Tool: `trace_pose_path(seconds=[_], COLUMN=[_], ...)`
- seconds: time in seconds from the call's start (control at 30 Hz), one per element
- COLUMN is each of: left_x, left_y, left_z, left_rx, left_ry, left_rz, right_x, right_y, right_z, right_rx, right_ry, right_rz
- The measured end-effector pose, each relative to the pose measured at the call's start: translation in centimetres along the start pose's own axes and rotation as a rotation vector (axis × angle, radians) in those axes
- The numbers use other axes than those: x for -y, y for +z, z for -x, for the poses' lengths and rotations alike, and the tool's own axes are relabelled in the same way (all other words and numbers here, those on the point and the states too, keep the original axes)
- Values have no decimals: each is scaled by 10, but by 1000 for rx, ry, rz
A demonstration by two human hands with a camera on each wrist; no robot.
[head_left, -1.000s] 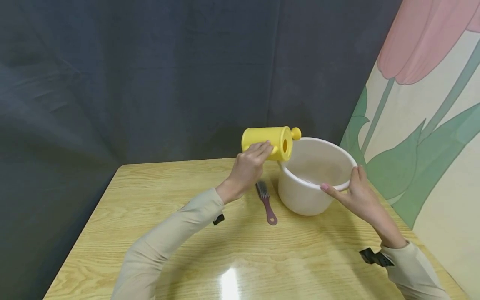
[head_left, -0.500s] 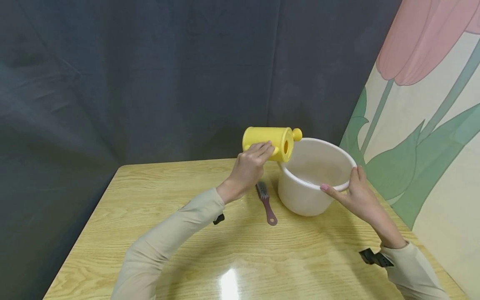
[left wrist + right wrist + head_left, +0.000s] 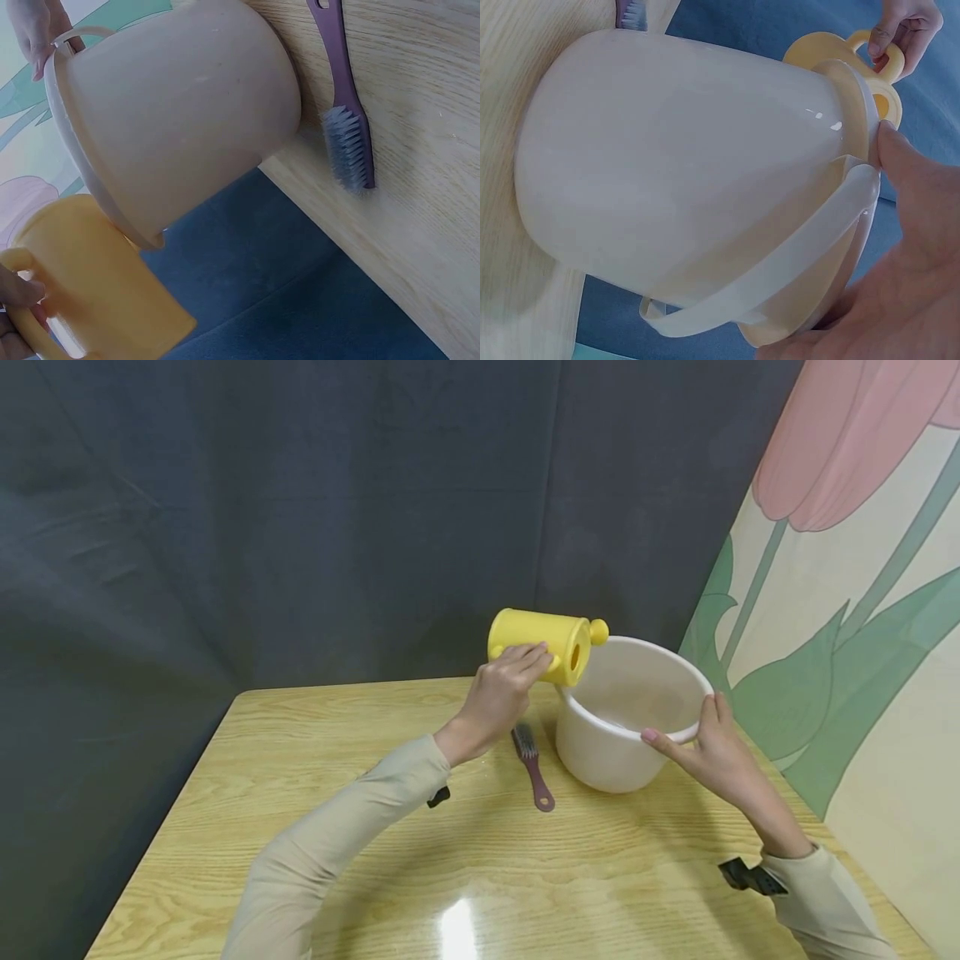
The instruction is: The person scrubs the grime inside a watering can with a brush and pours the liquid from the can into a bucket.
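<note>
While the right hand (image 3: 712, 747) pinches the near rim of the white bucket (image 3: 626, 714) on the counter (image 3: 375, 827), a purple brush (image 3: 531, 762) lies just left; beyond, the left hand (image 3: 501, 693) grips a tipped yellow watering can (image 3: 538, 642), apparently by its handle.

The bucket (image 3: 611, 752) stands on the table (image 3: 375, 860) at my far right. The brush (image 3: 532, 764) lies just left of it; the jug (image 3: 542, 643) hangs above its left rim.
</note>
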State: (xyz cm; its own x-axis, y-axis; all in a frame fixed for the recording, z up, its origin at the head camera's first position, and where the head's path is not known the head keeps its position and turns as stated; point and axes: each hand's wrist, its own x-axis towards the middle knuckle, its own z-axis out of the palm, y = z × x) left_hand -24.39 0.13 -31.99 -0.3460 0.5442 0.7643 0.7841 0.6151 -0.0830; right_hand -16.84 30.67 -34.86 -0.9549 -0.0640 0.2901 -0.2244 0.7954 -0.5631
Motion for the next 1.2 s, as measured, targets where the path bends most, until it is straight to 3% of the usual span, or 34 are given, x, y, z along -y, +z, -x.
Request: trace_pose_path(seconds=[0.77,1.2], left_x=[-8,-12], left_y=[2,3], left_z=[-6,-7], left_rx=[24,4], left_ry=[86,119], left_rz=[-61,-93], right_x=[-1,-1], right_y=[-4,-6], right_z=[2,4], right_rx=[12,23], right_ry=[21,24], right_rz=[25,17])
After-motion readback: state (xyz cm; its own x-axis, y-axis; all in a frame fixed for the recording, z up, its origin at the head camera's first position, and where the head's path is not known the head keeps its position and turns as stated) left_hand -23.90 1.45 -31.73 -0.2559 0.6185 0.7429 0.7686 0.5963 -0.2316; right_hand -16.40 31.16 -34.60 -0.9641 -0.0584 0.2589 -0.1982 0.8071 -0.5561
